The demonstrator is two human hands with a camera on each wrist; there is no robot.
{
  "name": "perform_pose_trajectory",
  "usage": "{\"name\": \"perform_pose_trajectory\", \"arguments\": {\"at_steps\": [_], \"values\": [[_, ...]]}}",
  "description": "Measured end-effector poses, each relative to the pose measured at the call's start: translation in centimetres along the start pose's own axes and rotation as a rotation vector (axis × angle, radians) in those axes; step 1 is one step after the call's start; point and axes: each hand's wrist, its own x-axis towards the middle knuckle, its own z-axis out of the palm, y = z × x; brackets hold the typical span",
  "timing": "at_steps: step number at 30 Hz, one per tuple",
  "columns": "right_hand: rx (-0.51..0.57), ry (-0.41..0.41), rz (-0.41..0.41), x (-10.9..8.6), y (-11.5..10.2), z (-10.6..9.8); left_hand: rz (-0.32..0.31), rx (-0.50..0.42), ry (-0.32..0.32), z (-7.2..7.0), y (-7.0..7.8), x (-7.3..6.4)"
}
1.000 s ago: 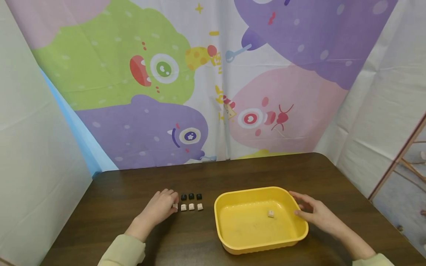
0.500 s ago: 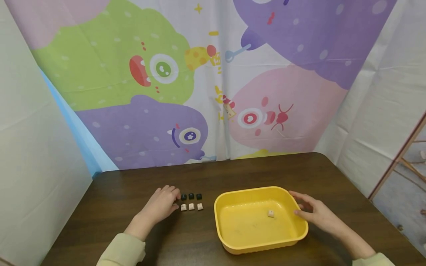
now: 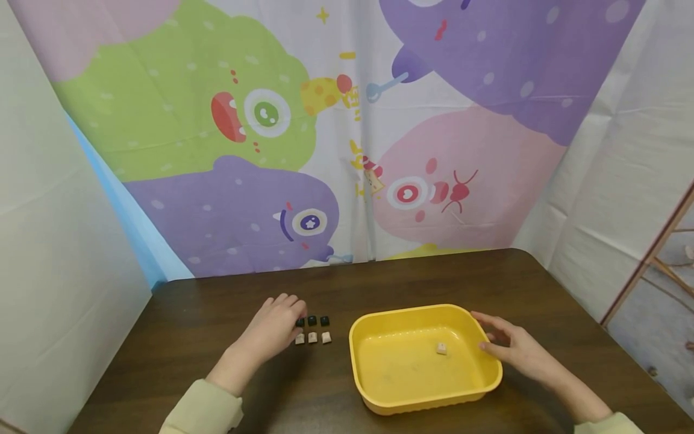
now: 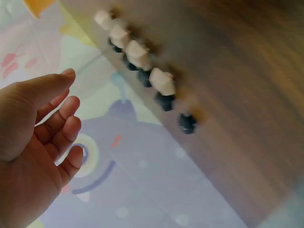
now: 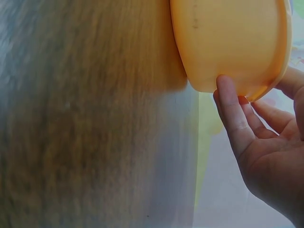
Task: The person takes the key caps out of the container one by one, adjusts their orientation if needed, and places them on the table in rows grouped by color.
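Note:
Two short rows of keyboard keycaps lie left of the middle of the table: black keycaps behind, white keycaps in front. My left hand hovers at the left end of these rows and covers part of them. In the left wrist view its fingers are loosely bent with nothing between them, beside the blurred keycaps. On the right, a yellow plastic basin contains one white keycap. My right hand grips the basin's right side, thumb over the rim and fingers against the outer wall.
The dark wooden table runs back to a cartoon-printed curtain. Pale fabric hangs on the left and right sides. A strip of table separates the keycap rows from the basin.
My left hand has shifted slightly right, over the left end of the rows. A white keycap seen at its fingertips one second ago is now hidden. Right hand and basin stay put.

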Motion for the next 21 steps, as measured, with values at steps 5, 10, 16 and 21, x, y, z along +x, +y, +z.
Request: {"name": "perform_pose_trajectory", "arguments": {"at_steps": [5, 10, 16, 21], "values": [[-0.006, 0.007, -0.006, 0.0, 0.0, 0.0, 0.004, -0.004, 0.020, -0.9, 1.1, 0.6], [-0.012, 0.010, -0.005, 0.0, -0.2, 0.0, 0.019, 0.011, 0.045, -1.6, 2.6, 1.3], [-0.045, 0.013, 0.001, -0.1, -0.2, 0.0, 0.064, 0.021, 0.078, -1.9, 4.3, 2.4], [-0.059, 0.014, 0.000, -0.1, -0.3, 0.0, 0.093, 0.010, 0.089, -2.0, 5.8, 3.5]]}}
